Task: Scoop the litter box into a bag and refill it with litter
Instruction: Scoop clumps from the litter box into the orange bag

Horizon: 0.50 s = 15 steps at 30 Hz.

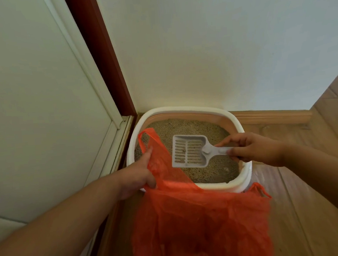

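Note:
A white litter box (184,109) with sandy litter (213,169) stands in the corner of the room. My right hand (251,149) grips the handle of a white slotted scoop (188,150), held level just above the litter with its blade toward the left. Only a few grains lie in the scoop. My left hand (136,174) holds the edge of an orange plastic bag (200,221) at the box's near-left rim. The bag hangs down in front of the box and covers its near wall. One bag handle (145,138) loops up over the litter.
A white wall (208,45) rises right behind the box. A white door (32,97) with a dark red frame (101,52) is on the left. Wooden floor (300,188) and a wooden skirting board (273,116) lie to the right.

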Tool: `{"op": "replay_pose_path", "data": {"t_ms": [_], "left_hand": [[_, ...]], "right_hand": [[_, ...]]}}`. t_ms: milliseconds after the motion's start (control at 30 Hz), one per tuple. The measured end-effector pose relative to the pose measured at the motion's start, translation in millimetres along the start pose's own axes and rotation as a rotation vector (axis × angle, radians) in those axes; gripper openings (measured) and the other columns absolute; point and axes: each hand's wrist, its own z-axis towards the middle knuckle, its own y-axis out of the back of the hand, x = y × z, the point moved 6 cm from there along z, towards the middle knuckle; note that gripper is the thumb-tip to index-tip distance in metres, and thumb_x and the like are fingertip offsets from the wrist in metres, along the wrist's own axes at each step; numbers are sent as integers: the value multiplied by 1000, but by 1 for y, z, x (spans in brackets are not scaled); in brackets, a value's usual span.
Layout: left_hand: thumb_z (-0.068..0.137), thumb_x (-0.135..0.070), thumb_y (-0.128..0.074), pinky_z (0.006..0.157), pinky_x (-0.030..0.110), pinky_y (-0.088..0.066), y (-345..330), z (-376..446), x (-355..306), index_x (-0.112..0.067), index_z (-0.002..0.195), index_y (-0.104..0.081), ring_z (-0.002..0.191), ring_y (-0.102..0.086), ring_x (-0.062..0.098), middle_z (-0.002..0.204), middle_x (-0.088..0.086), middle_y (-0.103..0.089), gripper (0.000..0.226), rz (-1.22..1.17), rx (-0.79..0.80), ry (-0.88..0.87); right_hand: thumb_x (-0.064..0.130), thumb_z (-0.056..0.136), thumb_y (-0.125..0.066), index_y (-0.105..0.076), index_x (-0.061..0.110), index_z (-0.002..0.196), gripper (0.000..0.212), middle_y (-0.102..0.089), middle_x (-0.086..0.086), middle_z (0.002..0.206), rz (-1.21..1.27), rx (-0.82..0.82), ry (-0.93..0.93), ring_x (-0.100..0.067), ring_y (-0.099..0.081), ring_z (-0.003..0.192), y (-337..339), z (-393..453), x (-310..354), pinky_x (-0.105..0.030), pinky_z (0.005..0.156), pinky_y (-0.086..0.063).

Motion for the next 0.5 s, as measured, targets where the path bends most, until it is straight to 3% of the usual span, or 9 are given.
{"op": "replay_pose_path", "data": {"t_ms": [100,167,267,400,500], "left_hand": [[70,23,-63,95,55,-58,-1,-3,-1,-53,159,2,121,-64,34,148,6,-50,133,-29,19,-16],[73,25,-61,96,58,-56,-1,-4,-3,-52,159,2,117,-68,33,143,7,-55,132,-36,29,-29],[73,25,-62,99,65,-51,0,-5,-3,-50,160,2,115,-69,33,149,10,-48,131,-35,16,-25],[73,25,-62,101,66,-49,-2,-7,-4,-51,159,0,118,-65,32,155,9,-42,131,-19,14,-36],[77,27,-59,100,61,-53,-5,-10,-7,-49,160,3,118,-62,29,157,9,-37,129,-9,24,-40]], "right_hand": [[14,100,-62,-71,36,121,31,-69,-18,98,-142,73,26,-21,-61,79,-7,0,4,-29,70,-54],[11,98,-63,-71,40,121,38,-72,-7,108,-264,115,54,-21,-67,93,-13,1,8,-36,83,-57],[5,93,-62,-72,37,123,44,-72,15,95,-421,214,73,-5,-65,78,-25,2,20,-23,71,-54],[23,88,-66,-70,46,123,42,-76,13,107,-715,361,79,-10,-71,93,-44,4,39,-37,87,-58],[25,90,-68,-70,42,126,40,-75,18,108,-911,360,110,1,-64,88,-55,6,63,-11,77,-49]]}}
